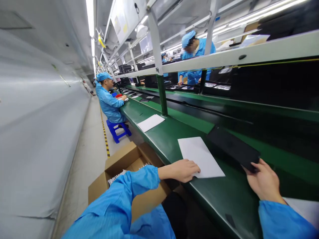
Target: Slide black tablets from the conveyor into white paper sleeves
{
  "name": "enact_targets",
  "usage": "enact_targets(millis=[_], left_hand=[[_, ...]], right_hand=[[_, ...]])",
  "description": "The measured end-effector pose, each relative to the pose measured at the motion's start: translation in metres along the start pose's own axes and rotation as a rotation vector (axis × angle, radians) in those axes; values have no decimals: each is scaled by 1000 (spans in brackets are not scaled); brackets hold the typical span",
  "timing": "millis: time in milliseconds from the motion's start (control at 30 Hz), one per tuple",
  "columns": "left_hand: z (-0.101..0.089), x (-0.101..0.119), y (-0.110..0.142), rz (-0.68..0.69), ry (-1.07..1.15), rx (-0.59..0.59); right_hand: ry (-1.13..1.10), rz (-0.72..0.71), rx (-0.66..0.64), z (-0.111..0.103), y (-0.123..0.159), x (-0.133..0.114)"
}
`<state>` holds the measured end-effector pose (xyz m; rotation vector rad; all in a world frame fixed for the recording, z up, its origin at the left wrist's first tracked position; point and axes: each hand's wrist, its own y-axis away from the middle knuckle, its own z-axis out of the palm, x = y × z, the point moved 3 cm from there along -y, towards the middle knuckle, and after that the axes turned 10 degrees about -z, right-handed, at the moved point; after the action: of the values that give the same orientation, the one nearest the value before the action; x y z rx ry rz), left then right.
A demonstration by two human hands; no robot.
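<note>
Fingers of the right hand [264,179] pinch one end of a black box [233,147] above the green table [159,141]; left hand [181,170], fingers loosely curled, touches white paper [200,157] near the table's edge.

Matt and smooth on the flat, black, rectangular piece [233,147], apparently plastic. Smooth, matt paper in the flat, white, rectangular sheet [200,152]. Smooth with a glossy sheen across the long green counter [169,132]. Matt brown cardboard in the open box [99,187]. Creased, soft cloth in the blue left sleeve [104,207]. Smooth plastic in the blue stool [115,132].
</note>
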<state>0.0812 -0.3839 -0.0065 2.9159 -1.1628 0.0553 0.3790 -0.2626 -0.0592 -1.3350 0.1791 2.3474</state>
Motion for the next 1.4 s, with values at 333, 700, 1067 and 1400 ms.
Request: enact_targets(millis=[333, 700, 1067, 1400], left_hand=[[-29, 18, -50, -266, -197, -245], [-29, -13, -115, -353, -205, -271], [-7, -123, -163, -415, 293, 105], [2, -139, -156, -335, 512, 107]], right_hand=[[-194, 261, 19, 28, 41, -20], [-258, 278, 26, 19, 41, -12], [-222, 286, 45, 15, 43, -16], [-164, 309, 45, 13, 46, -18]])
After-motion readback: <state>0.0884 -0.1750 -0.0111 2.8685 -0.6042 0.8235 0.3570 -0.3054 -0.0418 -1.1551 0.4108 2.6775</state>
